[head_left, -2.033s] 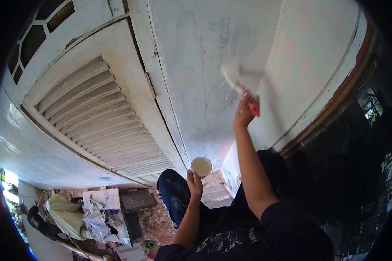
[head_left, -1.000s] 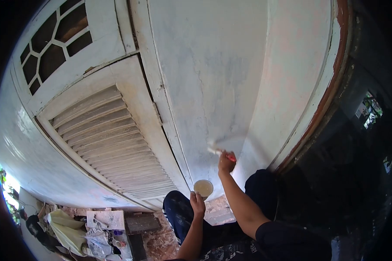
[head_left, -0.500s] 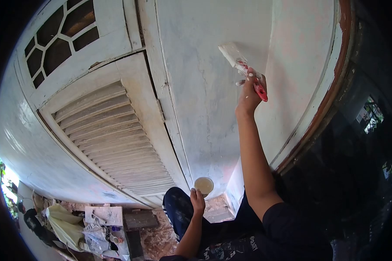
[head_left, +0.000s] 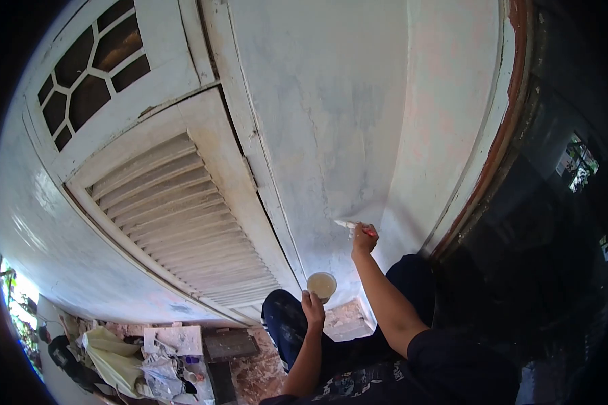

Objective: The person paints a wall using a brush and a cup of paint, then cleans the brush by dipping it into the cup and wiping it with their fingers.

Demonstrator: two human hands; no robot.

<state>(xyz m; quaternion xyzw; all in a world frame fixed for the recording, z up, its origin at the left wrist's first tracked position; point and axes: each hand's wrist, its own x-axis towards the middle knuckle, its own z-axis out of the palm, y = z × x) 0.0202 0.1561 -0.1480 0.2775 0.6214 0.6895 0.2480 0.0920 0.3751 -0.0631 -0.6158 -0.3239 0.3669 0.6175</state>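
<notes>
My right hand [head_left: 365, 239] is closed round the red handle of a paintbrush [head_left: 346, 223], its pale bristles pointing left against the lower part of the whitish wall [head_left: 317, 121]. Below and to the left, my left hand [head_left: 313, 307] grips a small round container [head_left: 321, 286] of pale, cream-coloured liquid, held near my knee. Uneven grey-white patches and a thin crack mark the wall beside the brush.
A louvred wooden shutter [head_left: 175, 209] stands left of the wall. A dark glossy surface with a reddish-brown edge [head_left: 500, 155] lies on the right. At the lower left are a cluttered white board [head_left: 175, 337], a yellowish cloth [head_left: 108, 354] and a person [head_left: 67, 364].
My right hand has moved down the wall with the brush, and the brush now points left. The left hand still holds the container. The view has shifted slightly.
</notes>
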